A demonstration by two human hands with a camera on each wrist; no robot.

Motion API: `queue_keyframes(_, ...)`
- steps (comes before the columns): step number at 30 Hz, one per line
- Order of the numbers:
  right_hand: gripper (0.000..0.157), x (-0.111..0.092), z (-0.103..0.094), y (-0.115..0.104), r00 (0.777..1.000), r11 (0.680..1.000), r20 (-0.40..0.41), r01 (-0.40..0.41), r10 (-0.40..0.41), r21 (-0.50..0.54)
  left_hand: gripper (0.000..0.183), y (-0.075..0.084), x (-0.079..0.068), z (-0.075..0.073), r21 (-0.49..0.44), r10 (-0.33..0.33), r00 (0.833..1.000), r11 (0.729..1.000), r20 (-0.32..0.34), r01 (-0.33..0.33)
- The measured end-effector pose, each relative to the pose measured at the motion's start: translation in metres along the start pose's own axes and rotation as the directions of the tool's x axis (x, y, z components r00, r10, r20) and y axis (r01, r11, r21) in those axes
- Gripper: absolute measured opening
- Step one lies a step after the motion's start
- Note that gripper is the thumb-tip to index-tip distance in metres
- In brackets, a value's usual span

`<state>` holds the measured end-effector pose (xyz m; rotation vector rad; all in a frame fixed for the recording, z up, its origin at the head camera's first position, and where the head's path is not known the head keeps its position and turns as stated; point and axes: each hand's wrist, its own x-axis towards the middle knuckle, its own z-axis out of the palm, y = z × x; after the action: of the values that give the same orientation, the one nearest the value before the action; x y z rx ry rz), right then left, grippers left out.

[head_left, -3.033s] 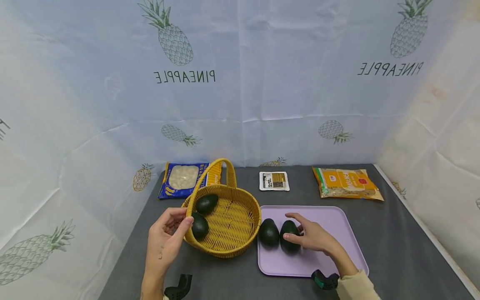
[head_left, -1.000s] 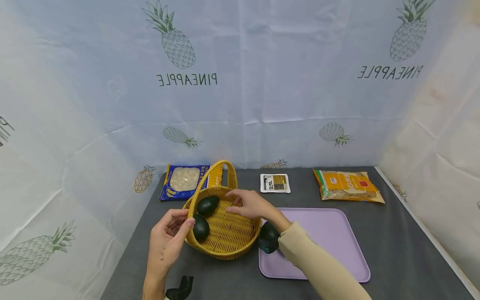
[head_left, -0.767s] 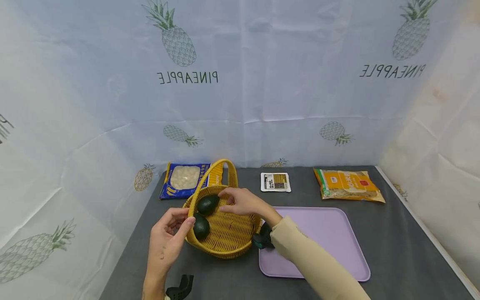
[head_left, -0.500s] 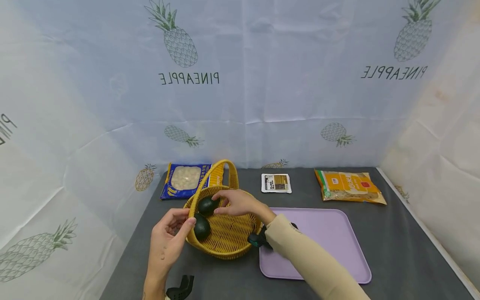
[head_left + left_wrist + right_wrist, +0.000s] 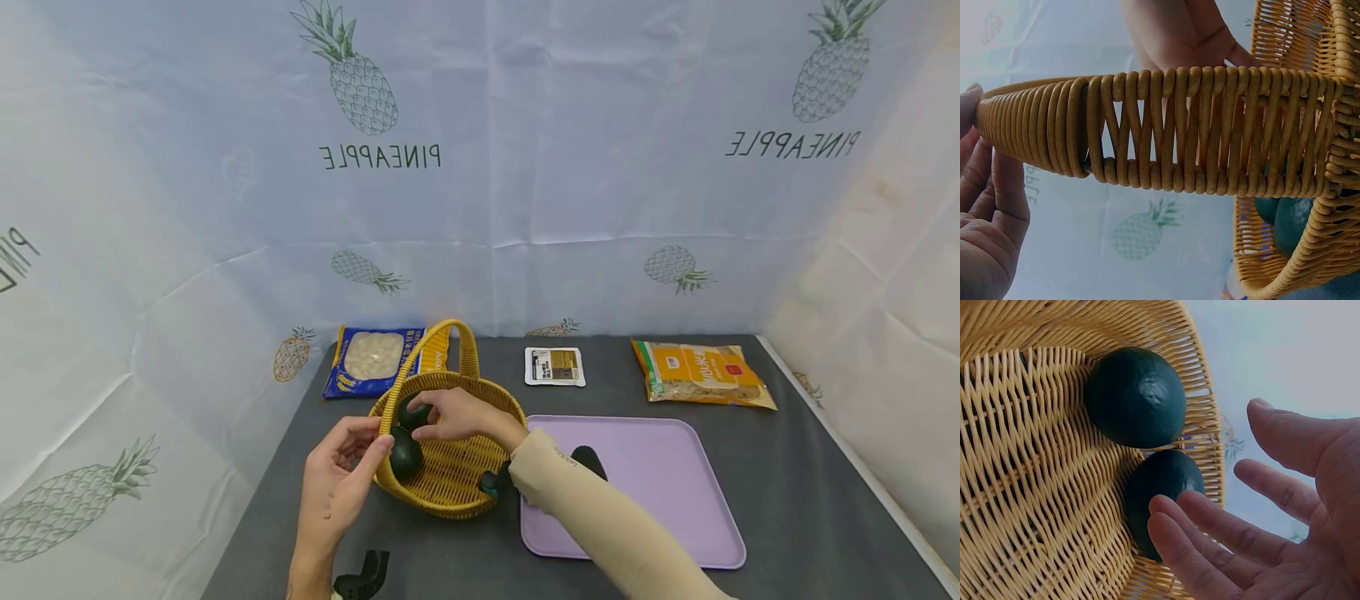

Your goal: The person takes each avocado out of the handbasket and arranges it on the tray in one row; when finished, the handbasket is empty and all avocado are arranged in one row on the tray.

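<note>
My left hand point(image 5: 330, 492) pinches the side of the handle point(image 5: 469, 358) of a yellow wicker basket point(image 5: 457, 471), thumb in front. In the left wrist view the woven handle point(image 5: 1029, 128) lies between thumb and fingers. Two dark green avocados rest against the basket's left wall: a farther avocado point(image 5: 411, 410) and a nearer avocado point(image 5: 406, 454). Over them reaches my right hand point(image 5: 459, 415), fingers spread, holding nothing. In the right wrist view its fingertips point(image 5: 1166, 531) overlap one avocado point(image 5: 1160, 481); contact cannot be judged. Another avocado point(image 5: 588, 460) on the lilac tray point(image 5: 652, 492) peeks past my right sleeve.
Behind the basket lies a blue-and-yellow food bag point(image 5: 371, 357). A small white packet point(image 5: 554, 367) sits at the back middle, and an orange-yellow food bag point(image 5: 705, 373) at the back right. My right forearm point(image 5: 600, 517) hides part of the tray.
My right hand has left an avocado on the tray and moved left into the basket, drifting over the avocados there. My left hand keeps its hold on the handle.
</note>
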<state>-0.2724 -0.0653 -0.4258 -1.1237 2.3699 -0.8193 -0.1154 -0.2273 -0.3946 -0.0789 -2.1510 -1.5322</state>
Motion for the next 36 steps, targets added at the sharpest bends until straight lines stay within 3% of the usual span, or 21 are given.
queue_keyframes(26,0.05,0.03,0.027,-0.017,0.994,0.998,0.101,-0.023,0.029,-0.062,0.022,-0.002,-0.001,0.0,-0.003,-0.004,1.0,1.0,-0.014,0.004)
queue_keyframes(36,0.056,0.034,0.032,-0.019,0.987,0.983,0.151,-0.032,0.06,-0.183,0.021,-0.001,-0.001,0.0,-0.002,-0.014,1.0,1.0,-0.018,0.014)
